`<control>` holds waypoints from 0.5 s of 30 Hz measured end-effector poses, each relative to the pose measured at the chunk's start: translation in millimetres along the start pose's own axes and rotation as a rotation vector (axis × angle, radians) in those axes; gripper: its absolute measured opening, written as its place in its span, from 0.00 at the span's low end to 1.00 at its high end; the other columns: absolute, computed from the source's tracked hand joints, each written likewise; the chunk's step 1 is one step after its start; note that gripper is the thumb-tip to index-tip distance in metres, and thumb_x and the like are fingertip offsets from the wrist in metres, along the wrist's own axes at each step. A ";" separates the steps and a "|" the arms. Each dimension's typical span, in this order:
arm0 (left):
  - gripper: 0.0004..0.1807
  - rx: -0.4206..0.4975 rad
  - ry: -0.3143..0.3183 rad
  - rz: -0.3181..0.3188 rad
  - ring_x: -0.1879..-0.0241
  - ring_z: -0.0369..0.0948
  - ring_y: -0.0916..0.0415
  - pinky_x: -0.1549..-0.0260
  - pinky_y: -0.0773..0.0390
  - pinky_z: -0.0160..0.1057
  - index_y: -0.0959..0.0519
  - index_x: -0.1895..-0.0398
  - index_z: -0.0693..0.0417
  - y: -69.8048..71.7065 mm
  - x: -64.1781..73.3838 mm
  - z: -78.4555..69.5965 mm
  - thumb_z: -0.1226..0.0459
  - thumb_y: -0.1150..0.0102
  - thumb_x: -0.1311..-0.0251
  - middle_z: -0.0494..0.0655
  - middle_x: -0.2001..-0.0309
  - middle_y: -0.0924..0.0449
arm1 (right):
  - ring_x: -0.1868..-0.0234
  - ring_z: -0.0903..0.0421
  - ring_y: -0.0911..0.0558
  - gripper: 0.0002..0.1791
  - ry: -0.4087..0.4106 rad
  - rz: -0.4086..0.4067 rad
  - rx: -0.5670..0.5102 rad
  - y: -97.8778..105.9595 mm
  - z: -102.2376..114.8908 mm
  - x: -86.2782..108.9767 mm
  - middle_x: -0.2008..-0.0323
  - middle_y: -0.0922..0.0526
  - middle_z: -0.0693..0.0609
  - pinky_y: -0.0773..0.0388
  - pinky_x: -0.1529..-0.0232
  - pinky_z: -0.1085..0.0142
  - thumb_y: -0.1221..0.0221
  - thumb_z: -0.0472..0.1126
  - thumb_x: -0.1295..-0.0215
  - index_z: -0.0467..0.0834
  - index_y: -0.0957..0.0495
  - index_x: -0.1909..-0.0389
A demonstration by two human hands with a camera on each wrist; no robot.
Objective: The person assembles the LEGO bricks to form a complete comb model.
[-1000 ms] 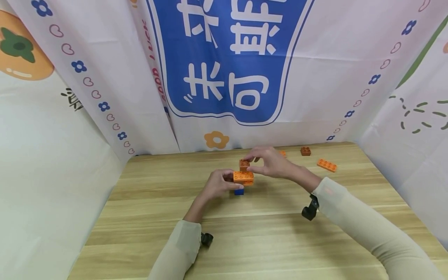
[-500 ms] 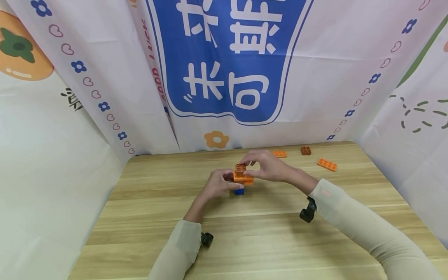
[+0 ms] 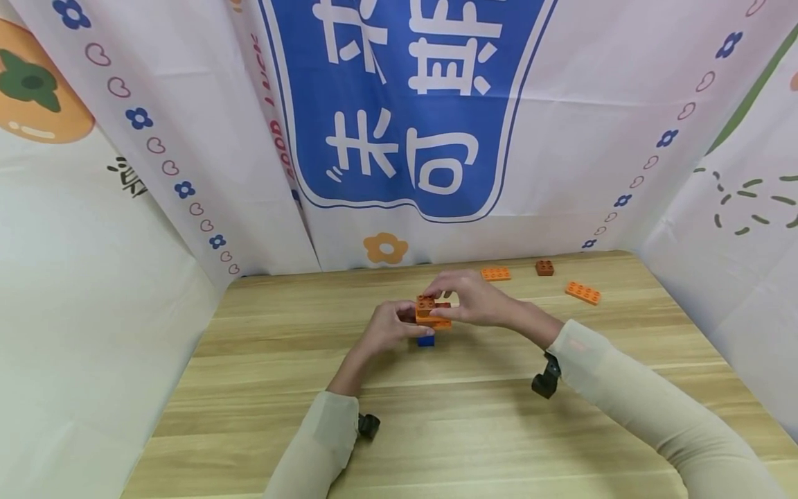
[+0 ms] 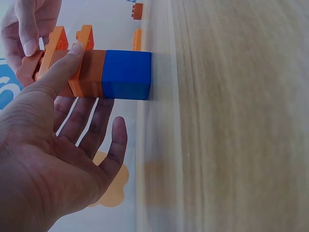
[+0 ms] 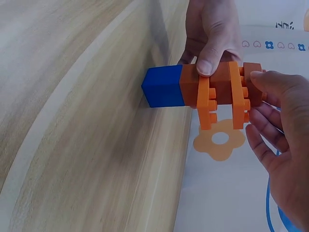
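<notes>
- Right hand [image 5: 292, 130]: thumb and fingers are pinching the top brown brick [image 5: 252, 79], parted just enough for it.
- Just under those fingertips: upper orange plate [image 5: 237, 101] is showing studs; brick is looking not fully seated.
- Left hand [image 4: 48, 154]: thumb is pressing the lower orange plate [image 5: 204, 104], longer fingers curling behind the stack [image 5: 221, 89], little finger hanging free.
- Handling: stack is looking light, stiff, smooth; joints are probably being the weak spots. Best gripping low on plain block sides, off overhanging plates.
- Below left fingers: blue block [image 5: 164, 87] is forming the foot; cannot tell if it's touching the tabletop [image 3: 467, 416].
- Beyond right knuckles: loose orange plate [image 3: 496, 274] is lying nearest, loose brown brick [image 3: 544, 268] farther, second loose plate [image 3: 582, 292] farther right.
</notes>
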State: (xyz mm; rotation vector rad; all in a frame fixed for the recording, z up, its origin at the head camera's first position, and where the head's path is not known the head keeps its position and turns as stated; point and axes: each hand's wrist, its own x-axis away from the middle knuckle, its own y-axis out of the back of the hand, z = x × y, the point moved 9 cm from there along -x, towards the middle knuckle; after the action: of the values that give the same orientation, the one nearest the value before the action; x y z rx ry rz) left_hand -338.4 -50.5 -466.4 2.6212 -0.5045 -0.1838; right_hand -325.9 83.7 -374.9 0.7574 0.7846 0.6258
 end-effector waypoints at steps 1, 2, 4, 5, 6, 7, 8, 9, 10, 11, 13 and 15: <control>0.15 -0.004 -0.001 0.000 0.62 0.40 0.16 0.59 0.18 0.38 0.11 0.55 0.54 0.0 -0.1 0.2 0.61 0.18 0.43 0.45 0.61 0.10 | 0.54 0.51 0.13 0.16 -0.007 0.005 0.002 -0.9 -0.5 -0.2 0.53 0.11 0.50 0.14 0.52 0.54 0.26 0.39 0.34 0.41 0.12 0.47; 0.15 -0.007 -0.003 0.000 0.62 0.40 0.16 0.59 0.18 0.38 0.11 0.55 0.54 -0.1 -0.1 0.2 0.61 0.18 0.43 0.45 0.61 0.10 | 0.54 0.51 0.13 0.16 -0.015 0.009 0.001 -1.7 -1.0 -0.2 0.52 0.11 0.50 0.14 0.52 0.53 0.26 0.40 0.34 0.41 0.12 0.47; 0.15 -0.011 -0.005 0.000 0.62 0.40 0.17 0.59 0.18 0.38 0.11 0.54 0.54 -0.2 0.0 0.1 0.61 0.19 0.43 0.45 0.60 0.10 | 0.54 0.50 0.13 0.17 -0.025 0.015 0.000 -2.6 -1.3 -0.1 0.52 0.11 0.50 0.14 0.52 0.53 0.26 0.39 0.34 0.42 0.12 0.46; 0.15 -0.012 -0.006 0.001 0.62 0.40 0.17 0.59 0.18 0.38 0.11 0.54 0.54 -0.3 0.0 0.2 0.61 0.19 0.43 0.45 0.60 0.10 | 0.54 0.50 0.13 0.17 -0.029 0.016 0.000 -2.8 -1.6 0.1 0.52 0.11 0.50 0.14 0.52 0.53 0.26 0.39 0.34 0.42 0.12 0.46; 0.16 -0.011 -0.006 0.002 0.62 0.40 0.16 0.59 0.18 0.38 0.11 0.54 0.54 -0.4 -0.1 0.4 0.61 0.19 0.43 0.45 0.60 0.10 | 0.54 0.51 0.13 0.17 -0.032 0.018 0.000 -2.8 -1.7 0.4 0.52 0.11 0.51 0.14 0.52 0.54 0.27 0.40 0.33 0.42 0.12 0.46; 0.16 -0.009 -0.005 0.002 0.62 0.40 0.16 0.59 0.17 0.38 0.11 0.54 0.54 -0.4 -0.1 0.8 0.61 0.19 0.43 0.45 0.60 0.10 | 0.54 0.51 0.14 0.17 -0.033 0.019 -0.002 -2.7 -1.7 0.6 0.52 0.11 0.51 0.14 0.52 0.54 0.27 0.41 0.33 0.42 0.12 0.45; 0.16 -0.006 -0.006 0.002 0.62 0.40 0.16 0.59 0.17 0.38 0.11 0.53 0.54 -0.4 -0.2 0.9 0.61 0.19 0.43 0.45 0.60 0.10 | 0.54 0.51 0.14 0.17 -0.033 0.020 -0.005 -2.8 -1.6 0.6 0.52 0.11 0.51 0.14 0.52 0.55 0.27 0.41 0.33 0.42 0.12 0.45; 0.16 -0.003 -0.006 0.003 0.62 0.40 0.16 0.58 0.17 0.39 0.11 0.53 0.54 -0.5 -0.3 1.0 0.61 0.19 0.43 0.45 0.60 0.10 | 0.53 0.51 0.13 0.16 -0.030 0.020 -0.008 -2.7 -1.4 0.4 0.52 0.11 0.51 0.14 0.52 0.55 0.27 0.42 0.32 0.42 0.12 0.45; 0.16 0.001 -0.006 0.004 0.61 0.40 0.15 0.58 0.16 0.39 0.11 0.53 0.55 -0.5 -0.3 1.2 0.61 0.19 0.43 0.45 0.59 0.10 | 0.53 0.51 0.13 0.16 -0.029 0.019 -0.015 -2.7 -1.3 0.2 0.52 0.11 0.51 0.14 0.52 0.54 0.28 0.42 0.31 0.42 0.12 0.45; 0.16 0.003 -0.006 0.006 0.61 0.39 0.15 0.58 0.16 0.39 0.11 0.53 0.54 -0.5 -0.4 1.3 0.60 0.19 0.43 0.45 0.59 0.10 | 0.53 0.50 0.13 0.15 -0.031 0.019 -0.022 -2.7 -1.6 0.0 0.52 0.11 0.52 0.14 0.53 0.53 0.28 0.43 0.31 0.43 0.12 0.46; 0.16 0.008 -0.008 0.008 0.61 0.39 0.15 0.57 0.16 0.39 0.11 0.53 0.55 -0.4 -0.3 0.9 0.61 0.19 0.42 0.45 0.59 0.09 | 0.53 0.49 0.13 0.14 -0.027 0.016 -0.029 -2.6 -1.1 -0.7 0.53 0.11 0.52 0.14 0.53 0.52 0.29 0.43 0.29 0.43 0.11 0.47; 0.16 0.007 -0.011 0.010 0.61 0.39 0.14 0.57 0.15 0.39 0.11 0.53 0.55 -0.4 0.0 0.1 0.61 0.19 0.42 0.45 0.59 0.09 | 0.53 0.48 0.12 0.13 -0.024 0.012 -0.026 -2.3 -0.6 -1.4 0.53 0.11 0.52 0.14 0.53 0.52 0.30 0.44 0.29 0.43 0.11 0.47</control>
State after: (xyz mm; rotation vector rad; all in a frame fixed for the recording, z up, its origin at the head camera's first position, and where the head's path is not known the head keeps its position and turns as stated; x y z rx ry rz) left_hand -338.3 -50.2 -466.7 2.6256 -0.5226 -0.1939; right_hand -326.6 81.6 -376.5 0.7451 0.7493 0.6355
